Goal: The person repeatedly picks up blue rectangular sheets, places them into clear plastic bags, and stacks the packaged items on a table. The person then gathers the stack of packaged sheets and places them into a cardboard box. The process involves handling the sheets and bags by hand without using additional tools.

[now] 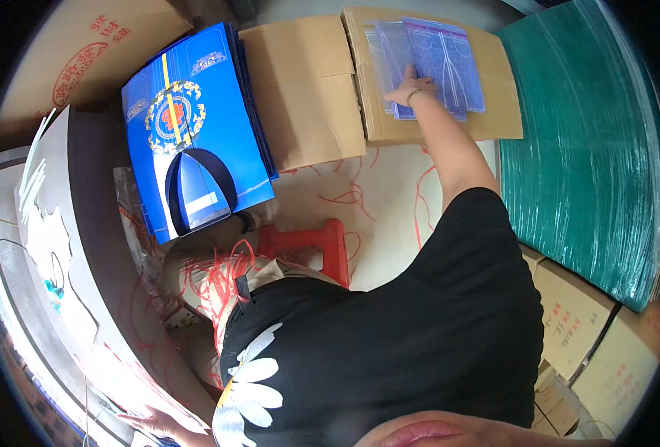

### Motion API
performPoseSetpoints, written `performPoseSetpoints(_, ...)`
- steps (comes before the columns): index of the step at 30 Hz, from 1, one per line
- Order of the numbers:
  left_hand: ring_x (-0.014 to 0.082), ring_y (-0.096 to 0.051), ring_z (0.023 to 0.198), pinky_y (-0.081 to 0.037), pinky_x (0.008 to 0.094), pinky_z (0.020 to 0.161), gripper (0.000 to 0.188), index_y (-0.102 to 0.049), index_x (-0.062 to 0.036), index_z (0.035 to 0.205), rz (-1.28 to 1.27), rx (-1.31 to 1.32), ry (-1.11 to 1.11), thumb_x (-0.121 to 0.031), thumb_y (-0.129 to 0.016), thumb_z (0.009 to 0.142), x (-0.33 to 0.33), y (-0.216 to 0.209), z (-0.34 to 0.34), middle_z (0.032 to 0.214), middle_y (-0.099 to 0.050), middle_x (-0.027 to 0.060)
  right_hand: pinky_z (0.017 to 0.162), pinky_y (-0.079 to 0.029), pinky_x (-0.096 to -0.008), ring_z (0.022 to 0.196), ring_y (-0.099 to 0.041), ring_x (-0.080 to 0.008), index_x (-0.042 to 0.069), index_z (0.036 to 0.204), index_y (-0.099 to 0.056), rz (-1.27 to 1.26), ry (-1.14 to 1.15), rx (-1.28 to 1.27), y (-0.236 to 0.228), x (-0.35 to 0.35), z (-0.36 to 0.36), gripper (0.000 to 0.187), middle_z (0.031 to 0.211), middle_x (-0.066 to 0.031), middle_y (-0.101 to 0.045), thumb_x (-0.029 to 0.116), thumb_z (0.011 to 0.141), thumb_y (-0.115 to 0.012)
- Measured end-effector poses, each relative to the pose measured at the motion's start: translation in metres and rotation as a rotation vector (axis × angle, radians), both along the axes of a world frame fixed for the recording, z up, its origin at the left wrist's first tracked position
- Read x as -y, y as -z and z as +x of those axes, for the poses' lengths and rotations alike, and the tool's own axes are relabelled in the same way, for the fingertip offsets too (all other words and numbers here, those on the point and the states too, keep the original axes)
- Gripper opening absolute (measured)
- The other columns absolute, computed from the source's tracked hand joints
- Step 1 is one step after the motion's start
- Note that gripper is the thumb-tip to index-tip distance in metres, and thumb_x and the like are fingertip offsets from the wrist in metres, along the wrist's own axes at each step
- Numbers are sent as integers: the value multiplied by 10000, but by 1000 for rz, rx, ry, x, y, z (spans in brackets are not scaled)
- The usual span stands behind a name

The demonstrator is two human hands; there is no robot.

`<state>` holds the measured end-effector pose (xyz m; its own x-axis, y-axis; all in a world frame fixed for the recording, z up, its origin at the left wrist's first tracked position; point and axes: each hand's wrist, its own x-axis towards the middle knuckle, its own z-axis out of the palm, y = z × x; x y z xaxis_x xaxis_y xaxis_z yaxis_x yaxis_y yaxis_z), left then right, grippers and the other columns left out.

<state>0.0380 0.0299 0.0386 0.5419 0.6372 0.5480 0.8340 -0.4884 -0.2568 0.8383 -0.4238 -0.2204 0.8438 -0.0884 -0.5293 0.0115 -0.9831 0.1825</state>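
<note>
Blue clr sheets (460, 63), under R fingers (410, 72), atop brn ctn (499, 108)

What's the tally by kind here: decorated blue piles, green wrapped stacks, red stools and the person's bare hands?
Decorated blue pile: 1
Green wrapped stack: 1
Red stool: 1
Bare hands: 2 (left hand; right hand, on purple-printed sheets)
Total: 5
</note>
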Motion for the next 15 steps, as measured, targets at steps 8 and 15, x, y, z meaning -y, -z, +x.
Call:
performPoseSetpoints(8, 395, -473, 1231, -412, 469, 1017, 859, -173, -68, 1515, -128, 99, -165, 32, -630, 794, 6, 14, 4, 1411, -410, 246, 1117, -194, -583, 1370, -143, -572, 173, 1523, 54, 12, 122, 37, 7, -13, -3, 1056, 1477, -404, -123, 401, 766, -646)
performPoseSetpoints(15, 390, -494, 1198, -429, 472, 993, 835, -153, -67, 1518, -58, 111, -65, -1, -612, 824, 31, -2, 12, 1380, -425, 268, 1082, -295, -547, 1322, -305, -536, 189, 1531, -8, 31, 109, 189, 35, -8, -1, 818, 1474, -372, -204, 325, 882, -486)
